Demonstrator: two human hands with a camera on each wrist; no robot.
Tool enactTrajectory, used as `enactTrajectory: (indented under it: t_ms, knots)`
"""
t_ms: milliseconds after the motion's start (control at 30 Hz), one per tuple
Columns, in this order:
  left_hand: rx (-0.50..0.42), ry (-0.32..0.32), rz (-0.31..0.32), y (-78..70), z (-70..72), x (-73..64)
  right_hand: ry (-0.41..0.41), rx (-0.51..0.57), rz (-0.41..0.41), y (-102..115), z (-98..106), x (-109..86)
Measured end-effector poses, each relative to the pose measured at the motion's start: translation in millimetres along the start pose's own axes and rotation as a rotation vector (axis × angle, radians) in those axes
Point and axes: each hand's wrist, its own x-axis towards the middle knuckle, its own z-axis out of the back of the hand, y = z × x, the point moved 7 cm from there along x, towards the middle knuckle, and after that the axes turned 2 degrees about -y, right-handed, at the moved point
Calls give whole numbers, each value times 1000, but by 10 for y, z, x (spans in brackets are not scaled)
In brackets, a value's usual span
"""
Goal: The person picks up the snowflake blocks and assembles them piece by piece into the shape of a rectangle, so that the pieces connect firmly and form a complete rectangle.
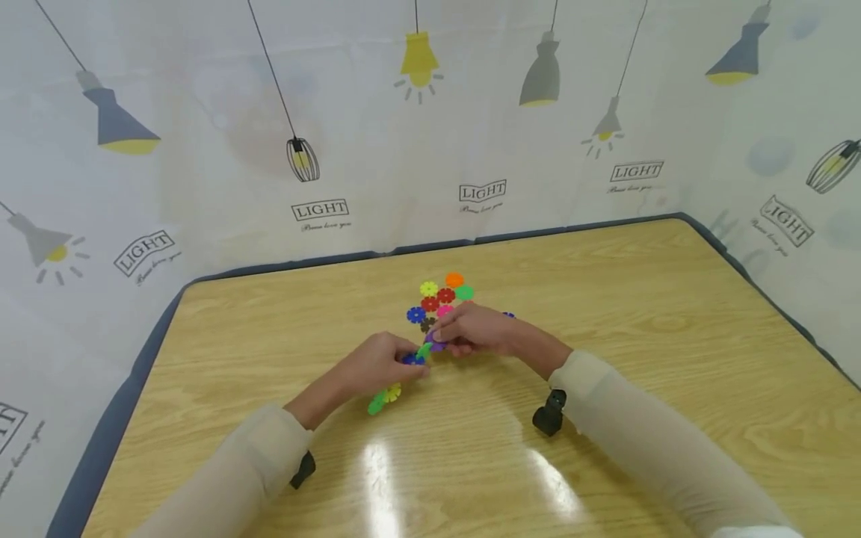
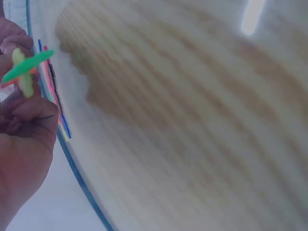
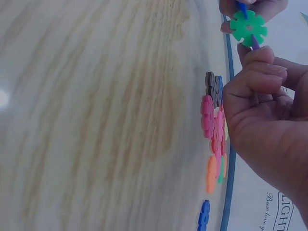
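My left hand (image 1: 378, 365) pinches a blue notched plastic disc (image 1: 412, 360) in a short chain of snowflake discs. A yellow disc (image 1: 393, 392) and a green end disc (image 1: 376, 404) stick out below that hand; the left wrist view also shows a bit of orange behind the green one. At the chain's other end, a second green disc (image 3: 239, 31) stands between the blue disc and a purple disc (image 1: 437, 344). My right hand (image 1: 479, 329) grips the purple disc, its edge at the green disc's slot. Fingers hide parts of the chain.
Loose discs lie flat beyond the hands: yellow (image 1: 428, 288), orange (image 1: 454, 279), green (image 1: 465, 293), red (image 1: 430, 304), blue (image 1: 415, 314), brown (image 1: 427, 325) and pink ones. Another blue disc (image 1: 509, 315) peeks out behind the right wrist. A printed cloth backs the wooden table (image 1: 639, 299).
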Motion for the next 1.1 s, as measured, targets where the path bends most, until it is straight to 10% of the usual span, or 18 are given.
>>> enactTrajectory:
  t_ms: [300,700,1100]
  knots:
    - [-215,-9,79,179,-12,1,2,-211,57,123,44,11]
    - [-721,45,197,337,-125,-12,-161,-213,35,127,376,-57]
    - [-794,45,213,389,-114,-43,-310,-161,-9,-59,934,-247]
